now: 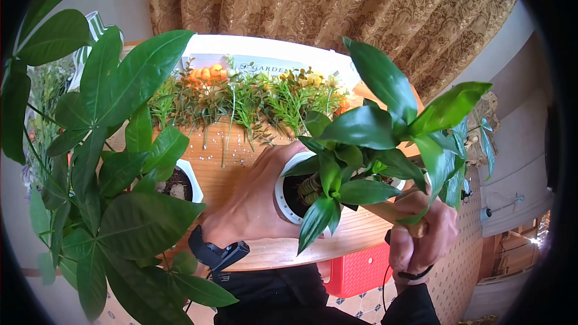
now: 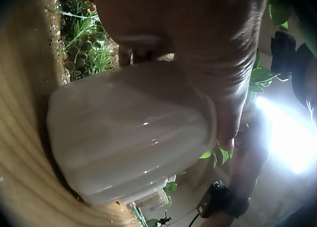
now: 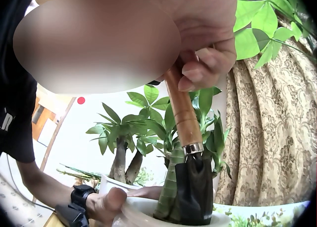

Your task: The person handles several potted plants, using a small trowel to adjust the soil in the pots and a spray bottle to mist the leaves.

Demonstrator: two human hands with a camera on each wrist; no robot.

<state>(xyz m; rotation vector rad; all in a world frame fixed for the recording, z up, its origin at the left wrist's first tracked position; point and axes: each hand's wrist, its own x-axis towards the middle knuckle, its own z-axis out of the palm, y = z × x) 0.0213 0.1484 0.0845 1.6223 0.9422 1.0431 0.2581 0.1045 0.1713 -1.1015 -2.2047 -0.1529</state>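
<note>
My left hand (image 1: 250, 198) grips the side and rim of a white pot (image 2: 129, 133) standing on the wooden table. The pot holds dark soil and a plant with a thick ringed green stem (image 3: 171, 187) and glossy leaves (image 1: 364, 126). My right hand (image 1: 424, 229) is curled round the wooden handle (image 3: 185, 113) of a small trowel. In the right wrist view its black blade (image 3: 194, 192) points down inside the pot, beside the stem; the blade's tip is hidden. Leaves cover part of the pot and the tool in the head view.
A second white pot (image 1: 191, 180) with a large leafy plant (image 1: 144, 222) stands at the left. Artificial flowers and greenery (image 1: 259, 102) lie along the table's back, before a white box (image 1: 211, 45). White grains lie on the table (image 1: 211, 138). A red stool (image 1: 358, 271) is below.
</note>
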